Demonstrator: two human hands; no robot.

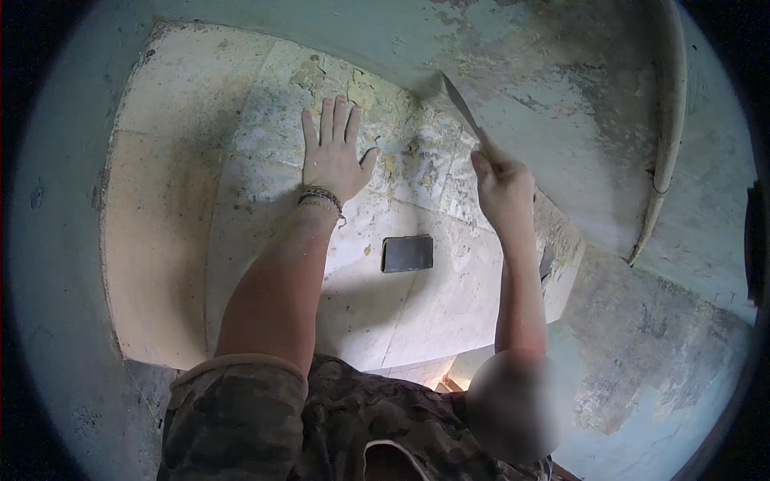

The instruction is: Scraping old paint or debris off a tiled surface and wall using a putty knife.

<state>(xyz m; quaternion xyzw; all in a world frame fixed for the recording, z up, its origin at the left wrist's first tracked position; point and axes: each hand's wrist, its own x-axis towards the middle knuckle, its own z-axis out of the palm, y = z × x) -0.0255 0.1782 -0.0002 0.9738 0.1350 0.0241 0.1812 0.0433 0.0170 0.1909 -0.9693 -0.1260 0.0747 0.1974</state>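
Observation:
My left hand [335, 167] lies flat with fingers spread on a pale, flaking surface [265, 128], and a braided bracelet circles its wrist. My right hand [505, 192] is closed around the handle of a scraper [461, 104]. The scraper's thin blade points up and left, its tip near the edge where the pale surface meets the greenish wall [529, 88]. Whether the tip touches the wall I cannot tell. Between my forearms, a dark flat rectangular object [407, 253] rests on the pale surface; its kind is unclear.
A pale pipe [670, 120] runs down the wall at the right. Yellowish flakes of loose paint [365, 88] cover the surface beyond my left hand. Another dark object [547, 263] sits beside my right forearm, partly hidden. Blue-green walls [48, 240] surround the surface.

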